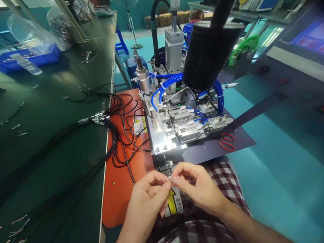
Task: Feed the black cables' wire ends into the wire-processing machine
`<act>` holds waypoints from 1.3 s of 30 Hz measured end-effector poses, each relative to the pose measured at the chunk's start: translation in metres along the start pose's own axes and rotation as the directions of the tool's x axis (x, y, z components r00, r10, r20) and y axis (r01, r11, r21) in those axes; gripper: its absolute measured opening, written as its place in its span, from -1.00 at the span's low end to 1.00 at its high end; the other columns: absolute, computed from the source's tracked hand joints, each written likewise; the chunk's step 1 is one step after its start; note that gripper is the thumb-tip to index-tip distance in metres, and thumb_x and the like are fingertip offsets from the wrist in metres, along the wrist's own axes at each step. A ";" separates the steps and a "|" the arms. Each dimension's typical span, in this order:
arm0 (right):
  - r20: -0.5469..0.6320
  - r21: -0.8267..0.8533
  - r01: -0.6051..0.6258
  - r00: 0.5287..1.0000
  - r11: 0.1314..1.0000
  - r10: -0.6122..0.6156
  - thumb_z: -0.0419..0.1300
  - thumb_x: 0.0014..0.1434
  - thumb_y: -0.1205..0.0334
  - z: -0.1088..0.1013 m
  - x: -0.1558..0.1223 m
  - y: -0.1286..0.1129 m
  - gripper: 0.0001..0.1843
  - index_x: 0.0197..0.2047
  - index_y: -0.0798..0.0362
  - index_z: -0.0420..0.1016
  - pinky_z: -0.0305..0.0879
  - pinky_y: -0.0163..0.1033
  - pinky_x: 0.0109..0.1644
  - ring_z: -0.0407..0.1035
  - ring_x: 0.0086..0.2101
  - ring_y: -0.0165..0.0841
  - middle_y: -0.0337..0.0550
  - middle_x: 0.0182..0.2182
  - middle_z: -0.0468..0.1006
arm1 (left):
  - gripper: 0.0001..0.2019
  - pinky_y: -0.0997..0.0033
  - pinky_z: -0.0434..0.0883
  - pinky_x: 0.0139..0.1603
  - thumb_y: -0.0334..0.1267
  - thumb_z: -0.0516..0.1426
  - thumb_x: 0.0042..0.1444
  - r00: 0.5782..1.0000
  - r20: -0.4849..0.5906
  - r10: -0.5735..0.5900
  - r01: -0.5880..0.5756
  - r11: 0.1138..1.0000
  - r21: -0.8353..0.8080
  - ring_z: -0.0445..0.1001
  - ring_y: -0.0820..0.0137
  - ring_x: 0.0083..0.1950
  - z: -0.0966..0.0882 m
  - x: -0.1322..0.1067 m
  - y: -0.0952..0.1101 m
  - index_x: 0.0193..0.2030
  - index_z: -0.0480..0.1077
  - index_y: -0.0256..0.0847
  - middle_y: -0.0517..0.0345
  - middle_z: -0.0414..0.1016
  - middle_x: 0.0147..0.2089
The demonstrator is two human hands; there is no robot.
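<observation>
My left hand (146, 199) and my right hand (196, 187) meet low in the middle of the view, fingertips pinched together on a tiny metal part (170, 180) between them. What exactly the part is cannot be made out. The hands hover over the front edge of an orange plate (118, 189) and a yellow arrow label (174, 202). Just beyond them stands a small metal machine (177, 125) with blue air tubes. Black cables (101, 135) with metal ends run from the left onto the orange plate.
A green bench (50, 135) fills the left, with a blue tray (30, 60) and plastic bags at the back. Red-handled scissors (227, 141) lie on a dark sheet right of the machine. A black lamp head (210, 54) hangs above. Checked fabric (222, 175) covers my lap.
</observation>
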State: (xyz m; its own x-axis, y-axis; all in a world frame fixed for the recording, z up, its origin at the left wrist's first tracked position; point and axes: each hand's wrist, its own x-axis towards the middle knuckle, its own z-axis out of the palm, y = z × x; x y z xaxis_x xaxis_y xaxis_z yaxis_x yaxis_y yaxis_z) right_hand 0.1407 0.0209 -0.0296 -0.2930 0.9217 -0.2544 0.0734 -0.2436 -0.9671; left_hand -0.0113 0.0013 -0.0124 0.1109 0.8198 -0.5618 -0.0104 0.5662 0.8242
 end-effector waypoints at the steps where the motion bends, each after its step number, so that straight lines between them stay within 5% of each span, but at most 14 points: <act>1: 0.002 0.006 -0.005 1.000 1.000 0.005 0.16 0.12 0.24 0.000 0.000 0.000 -0.86 -0.43 0.11 0.41 0.09 -0.35 -0.47 0.16 -0.53 -0.46 -0.30 -0.57 0.33 | -0.73 0.64 0.03 -0.62 -0.06 0.19 0.03 1.000 -0.003 -0.001 0.001 1.000 0.003 0.07 0.63 -0.71 0.000 0.000 0.001 -0.38 0.31 -0.24 0.43 0.17 -0.77; 12: 0.012 0.026 0.020 1.000 0.999 -0.020 0.07 0.24 0.17 0.009 -0.006 0.011 -0.82 -0.37 0.06 0.29 0.12 -0.35 -0.49 0.17 -0.56 -0.47 -0.34 -0.56 0.25 | -0.76 0.64 0.11 -0.57 -0.09 0.16 0.11 0.999 -0.028 0.022 -0.024 0.994 -0.103 0.07 0.62 -0.69 0.004 -0.001 -0.002 -0.36 0.31 -0.23 0.40 0.20 -0.76; 17: -0.012 -0.215 0.264 0.962 0.940 -0.273 0.01 0.27 0.29 0.005 -0.010 0.009 -0.86 -0.34 0.05 0.28 0.16 -0.29 -0.35 0.22 -0.43 -0.42 -0.26 -0.43 0.31 | -0.85 0.62 0.21 -0.57 -0.17 0.19 0.07 0.984 -0.108 0.140 -0.129 0.986 0.106 0.24 0.55 -0.61 0.004 -0.005 -0.002 -0.36 0.38 -0.21 0.31 0.34 -0.63; 20: -0.004 -0.235 0.270 0.960 0.934 -0.279 0.02 0.25 0.30 0.003 -0.010 0.006 -0.84 -0.39 0.05 0.27 0.15 -0.28 -0.37 0.20 -0.45 -0.41 -0.26 -0.46 0.29 | -0.85 0.61 0.25 -0.54 -0.18 0.20 0.04 0.961 -0.119 0.251 -0.216 0.943 0.253 0.30 0.51 -0.51 0.003 -0.006 -0.003 -0.35 0.41 -0.21 0.24 0.41 -0.49; 27: 0.010 0.032 -0.027 1.000 0.999 0.027 0.05 0.27 0.15 0.000 -0.008 0.016 -0.84 -0.31 0.04 0.32 0.14 -0.36 -0.51 0.22 -0.57 -0.46 -0.36 -0.58 0.28 | -0.72 0.65 0.17 -0.63 -0.07 0.26 -0.10 0.996 -0.083 0.015 -0.013 0.999 0.029 0.22 0.58 -0.61 0.004 -0.002 0.008 -0.43 0.38 -0.26 0.30 0.31 -0.60; 33: -0.105 -0.146 0.101 0.988 0.984 -0.117 0.17 0.15 0.27 -0.001 -0.005 0.007 -0.93 -0.33 0.05 0.47 0.16 -0.35 -0.50 0.26 -0.55 -0.46 -0.30 -0.53 0.39 | -0.69 0.63 0.21 -0.56 -0.05 0.28 -0.10 0.999 -0.052 -0.007 0.007 1.000 -0.011 0.25 0.56 -0.54 0.001 0.001 0.007 -0.40 0.39 -0.27 0.27 0.34 -0.54; 39: -0.073 -0.250 0.216 0.968 0.944 -0.241 0.14 0.20 0.34 0.002 -0.002 0.007 -0.88 -0.39 0.05 0.43 0.18 -0.32 -0.40 0.27 -0.48 -0.43 -0.27 -0.49 0.40 | -0.70 0.69 0.07 -0.66 -0.07 0.28 -0.10 0.998 -0.058 0.001 -0.001 1.000 -0.001 0.10 0.64 -0.63 0.001 0.001 0.010 -0.42 0.39 -0.29 0.37 0.22 -0.63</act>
State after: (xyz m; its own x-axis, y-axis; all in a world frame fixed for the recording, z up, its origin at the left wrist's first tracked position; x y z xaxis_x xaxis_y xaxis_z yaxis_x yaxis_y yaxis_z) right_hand 0.1397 0.0167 -0.0362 -0.2318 0.9727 -0.0137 0.2441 0.0445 -0.9687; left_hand -0.0108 0.0077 -0.0043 0.0530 0.8240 -0.5641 -0.0120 0.5654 0.8247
